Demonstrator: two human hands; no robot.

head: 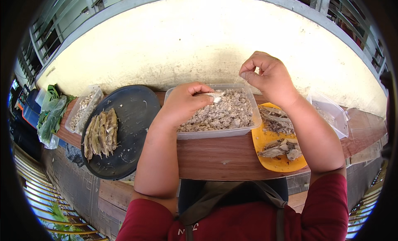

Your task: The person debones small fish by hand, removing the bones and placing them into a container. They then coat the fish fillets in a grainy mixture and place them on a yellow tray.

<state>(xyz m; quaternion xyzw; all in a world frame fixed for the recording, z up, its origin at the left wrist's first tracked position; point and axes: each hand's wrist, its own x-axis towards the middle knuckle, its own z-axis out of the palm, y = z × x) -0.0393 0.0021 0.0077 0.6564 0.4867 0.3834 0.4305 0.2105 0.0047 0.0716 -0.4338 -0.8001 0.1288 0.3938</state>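
Observation:
My left hand holds a pale piece of fish flesh between thumb and fingers, above a clear plastic tub of shredded flesh. My right hand is raised higher, to the right of the tub's far corner. Its thumb and forefinger are pinched together; anything held there is too fine to make out. Faint thin strands show below that pinch. Partly behind my right forearm, an orange plate bears fish pieces at the near end and darker, bony remains at the far end.
A round black tray with brown fish-like strips overhangs the wooden tabletop at left. Beyond it stand another tub and bagged green leaves. A clear container sits right. A pale wall backs the table.

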